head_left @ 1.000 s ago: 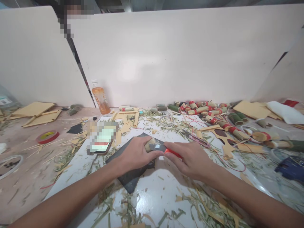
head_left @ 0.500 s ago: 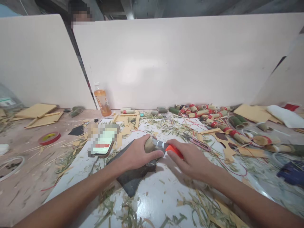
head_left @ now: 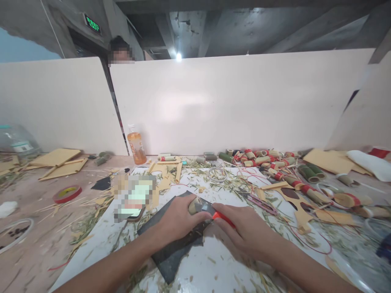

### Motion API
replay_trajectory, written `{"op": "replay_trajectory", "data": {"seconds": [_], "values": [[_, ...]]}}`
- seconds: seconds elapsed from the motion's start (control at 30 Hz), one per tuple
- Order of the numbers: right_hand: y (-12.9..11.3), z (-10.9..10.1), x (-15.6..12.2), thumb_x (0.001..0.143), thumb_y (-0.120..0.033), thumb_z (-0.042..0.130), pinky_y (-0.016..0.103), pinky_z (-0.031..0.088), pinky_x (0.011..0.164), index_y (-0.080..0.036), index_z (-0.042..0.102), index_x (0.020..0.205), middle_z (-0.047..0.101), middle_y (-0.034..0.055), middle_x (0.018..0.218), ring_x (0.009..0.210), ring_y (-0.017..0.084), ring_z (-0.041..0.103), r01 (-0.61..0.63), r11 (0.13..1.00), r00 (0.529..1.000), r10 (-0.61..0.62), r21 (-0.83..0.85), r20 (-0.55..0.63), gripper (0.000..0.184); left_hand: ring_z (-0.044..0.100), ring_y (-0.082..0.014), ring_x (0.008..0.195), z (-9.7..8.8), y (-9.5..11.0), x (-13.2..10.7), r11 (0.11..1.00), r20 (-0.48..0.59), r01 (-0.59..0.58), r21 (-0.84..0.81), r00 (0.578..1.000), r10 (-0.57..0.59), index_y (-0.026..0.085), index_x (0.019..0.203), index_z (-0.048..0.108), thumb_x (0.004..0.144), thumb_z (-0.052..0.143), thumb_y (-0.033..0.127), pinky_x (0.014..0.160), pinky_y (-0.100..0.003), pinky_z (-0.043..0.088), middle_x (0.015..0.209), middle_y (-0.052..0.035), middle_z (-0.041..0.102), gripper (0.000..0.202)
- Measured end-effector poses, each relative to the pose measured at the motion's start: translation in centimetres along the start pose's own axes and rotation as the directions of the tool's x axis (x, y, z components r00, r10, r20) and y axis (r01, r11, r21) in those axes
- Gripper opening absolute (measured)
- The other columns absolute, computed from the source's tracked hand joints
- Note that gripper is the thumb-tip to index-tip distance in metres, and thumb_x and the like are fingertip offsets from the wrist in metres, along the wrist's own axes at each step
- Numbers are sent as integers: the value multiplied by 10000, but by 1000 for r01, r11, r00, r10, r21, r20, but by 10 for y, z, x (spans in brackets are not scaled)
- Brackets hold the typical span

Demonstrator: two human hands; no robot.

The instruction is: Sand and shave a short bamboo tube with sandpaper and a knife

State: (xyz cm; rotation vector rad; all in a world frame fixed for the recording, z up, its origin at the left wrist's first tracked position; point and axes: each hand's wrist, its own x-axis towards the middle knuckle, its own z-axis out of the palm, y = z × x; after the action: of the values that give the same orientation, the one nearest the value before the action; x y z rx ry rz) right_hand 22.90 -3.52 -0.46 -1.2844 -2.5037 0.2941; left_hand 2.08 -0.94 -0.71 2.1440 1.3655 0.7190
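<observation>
My left hand [head_left: 180, 215] is wrapped round a short piece of bamboo [head_left: 193, 206], of which only part shows. An orange-handled utility knife [head_left: 221, 217] is gripped in my right hand [head_left: 241, 224]. Its blade end [head_left: 205, 206] lies against the bamboo, and my left thumb is close beside it. Beneath my left hand a dark grey sheet [head_left: 171, 258], like sandpaper, rests on the white board [head_left: 201, 260]. Bamboo shavings [head_left: 143, 264] are strewn over the board.
A phone [head_left: 136, 199] lies to the left, with a drink bottle [head_left: 136, 144] behind it. Red tape [head_left: 67, 194] is further left. Several bamboo pieces with red bands [head_left: 297, 181] are heaped at the right. A white partition [head_left: 238, 101] stands behind; someone's head shows above it.
My view has tipped upward, so the table contents sit lower in the picture. Both hands keep their holds, and the knife's blade end stays at the bamboo.
</observation>
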Motion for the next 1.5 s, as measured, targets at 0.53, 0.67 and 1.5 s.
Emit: {"op": "replay_trajectory", "data": {"seconds": [0.53,0.67,1.5], "values": [[3,0,0,994,-363,341,273,377,627,-218,570,1110,688,42,839,731,190,613,12,997,1000,-13,76,7,294,499,-154,700,0,0,0,994,35,-2,-111,999,6,182,775,576,744,660,477,616,-255,361,754,13,601,309],[3,-2,0,989,-366,353,269,374,621,-215,595,1072,681,35,808,700,182,607,57,997,998,-58,43,18,297,510,-154,715,-2,-1,-1,994,70,-50,-95,996,57,184,826,602,744,669,478,642,-252,370,760,19,609,313],[-4,1,1,986,-428,301,286,351,581,-211,531,1079,631,18,713,620,191,571,-144,983,982,156,113,-106,330,514,-170,715,-4,6,-8,971,35,31,-239,999,-23,213,935,521,871,482,539,662,-297,402,778,-18,587,334]]}}
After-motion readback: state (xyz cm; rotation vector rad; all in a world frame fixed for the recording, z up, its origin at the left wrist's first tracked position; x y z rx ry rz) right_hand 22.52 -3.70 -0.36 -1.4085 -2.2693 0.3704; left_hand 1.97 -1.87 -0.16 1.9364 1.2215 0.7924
